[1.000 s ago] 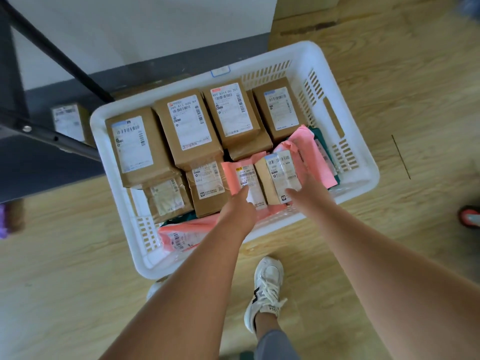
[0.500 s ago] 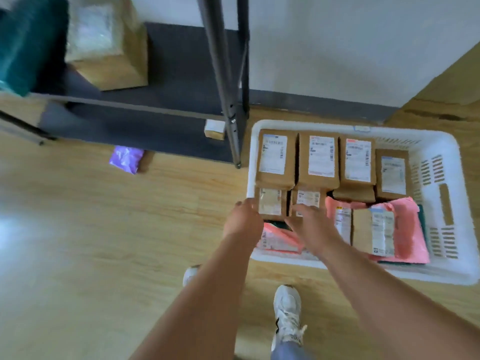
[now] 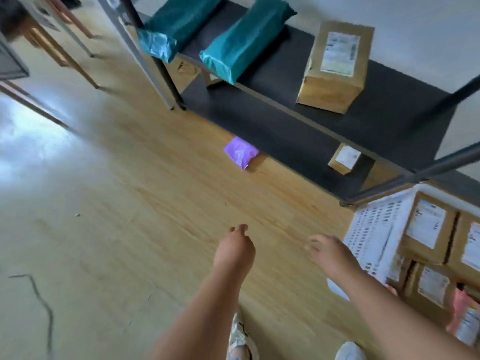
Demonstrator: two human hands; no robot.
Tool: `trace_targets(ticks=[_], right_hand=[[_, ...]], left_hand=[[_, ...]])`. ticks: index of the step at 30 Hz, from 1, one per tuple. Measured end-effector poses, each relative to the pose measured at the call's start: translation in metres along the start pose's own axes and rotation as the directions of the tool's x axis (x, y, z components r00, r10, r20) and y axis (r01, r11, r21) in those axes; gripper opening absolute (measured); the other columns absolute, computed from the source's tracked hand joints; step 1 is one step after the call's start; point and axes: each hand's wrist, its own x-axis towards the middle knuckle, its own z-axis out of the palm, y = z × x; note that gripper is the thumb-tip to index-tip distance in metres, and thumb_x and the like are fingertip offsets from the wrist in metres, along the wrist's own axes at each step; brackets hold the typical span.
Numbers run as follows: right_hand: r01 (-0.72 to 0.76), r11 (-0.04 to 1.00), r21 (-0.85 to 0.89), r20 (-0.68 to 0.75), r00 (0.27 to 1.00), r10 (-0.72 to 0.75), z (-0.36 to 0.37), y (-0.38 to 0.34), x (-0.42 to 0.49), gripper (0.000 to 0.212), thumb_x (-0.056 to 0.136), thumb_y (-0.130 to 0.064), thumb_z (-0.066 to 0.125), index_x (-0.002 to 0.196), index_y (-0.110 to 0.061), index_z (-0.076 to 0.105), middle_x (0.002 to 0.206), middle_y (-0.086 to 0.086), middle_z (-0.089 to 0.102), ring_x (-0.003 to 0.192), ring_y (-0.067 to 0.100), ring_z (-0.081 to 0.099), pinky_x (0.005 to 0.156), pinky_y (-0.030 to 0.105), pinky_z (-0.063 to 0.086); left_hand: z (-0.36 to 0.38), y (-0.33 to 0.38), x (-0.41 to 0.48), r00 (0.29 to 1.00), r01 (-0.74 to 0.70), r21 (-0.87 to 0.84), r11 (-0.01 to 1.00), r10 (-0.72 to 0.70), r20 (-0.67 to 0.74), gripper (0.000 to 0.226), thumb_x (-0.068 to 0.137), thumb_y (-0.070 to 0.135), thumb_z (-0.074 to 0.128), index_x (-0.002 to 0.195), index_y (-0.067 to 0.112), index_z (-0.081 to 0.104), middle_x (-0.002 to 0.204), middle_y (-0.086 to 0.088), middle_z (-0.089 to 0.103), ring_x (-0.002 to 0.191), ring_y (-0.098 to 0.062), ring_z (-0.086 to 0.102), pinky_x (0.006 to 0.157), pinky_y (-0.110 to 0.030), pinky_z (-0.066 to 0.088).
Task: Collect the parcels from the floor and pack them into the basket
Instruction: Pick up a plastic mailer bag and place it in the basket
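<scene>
Basket (image 3: 374, 237), white, right edge, partly in view: holds several labelled cardboard parcels (image 3: 426, 227) and a pink mailer (image 3: 461, 305); packing judged well advanced. Outstanding: one purple parcel (image 3: 240, 152) on the floor (image 3: 130, 203) at the shelf's (image 3: 285, 74) edge; one small cardboard parcel (image 3: 345, 158) low beneath the shelf. Left hand (image 3: 235, 249), right hand (image 3: 330, 249): over bare floor beside the basket, fingers loosely curled, holding nothing. Probably two pickups left.
</scene>
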Motion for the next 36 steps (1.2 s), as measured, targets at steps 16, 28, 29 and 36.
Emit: trace_targets(ticks=[16, 28, 29, 36], right_hand=[[0.104, 0.973, -0.204, -0.003, 0.994, -0.107, 0.049, -0.206, 0.122, 0.04, 0.096, -0.034, 0.053, 0.135, -0.026, 0.05, 0.138, 0.002, 0.05, 0.12, 0.022, 0.053, 0.09, 0.03, 0.045], [0.119, 0.958, -0.261, -0.212, 0.961, -0.177, 0.133, -0.243, 0.328, 0.041, 0.094, -0.027, 0.056, 0.134, -0.025, 0.05, 0.134, 0.003, 0.05, 0.12, 0.026, 0.05, 0.089, 0.034, 0.045], [0.122, 0.953, -0.278, -0.23, 0.955, -0.189, 0.143, -0.244, 0.346, 0.04, 0.094, -0.026, 0.056, 0.134, -0.024, 0.05, 0.133, 0.004, 0.048, 0.119, 0.027, 0.05, 0.088, 0.035, 0.045], [0.131, 0.918, -0.375, -0.301, 0.919, -0.254, 0.183, -0.24, 0.473, 0.051, 0.094, -0.027, 0.056, 0.142, -0.019, 0.038, 0.143, 0.009, 0.032, 0.121, 0.032, 0.05, 0.087, 0.037, 0.045]], left_hand=[[-0.122, -0.079, 0.158, 0.998, -0.029, -0.048, 0.998, 0.026, -0.064, 0.046, 0.099, 0.014, 0.035, 0.144, 0.022, 0.041, 0.142, -0.003, 0.045, 0.117, -0.027, 0.055, 0.092, -0.035, 0.045], [-0.06, -0.111, 0.365, 0.976, -0.193, 0.066, 0.979, 0.198, -0.092, 0.049, 0.098, 0.011, 0.037, 0.145, 0.023, 0.041, 0.145, -0.002, 0.043, 0.125, -0.027, 0.046, 0.093, -0.037, 0.043], [-0.052, -0.116, 0.383, 0.973, -0.202, 0.076, 0.976, 0.209, -0.094, 0.049, 0.098, 0.011, 0.037, 0.145, 0.023, 0.041, 0.145, -0.001, 0.044, 0.126, -0.027, 0.046, 0.093, -0.037, 0.043], [-0.004, -0.151, 0.482, 0.957, -0.272, 0.143, 0.952, 0.283, -0.064, 0.047, 0.098, 0.012, 0.038, 0.143, 0.022, 0.044, 0.144, 0.0, 0.045, 0.13, -0.024, 0.042, 0.098, -0.037, 0.043]])
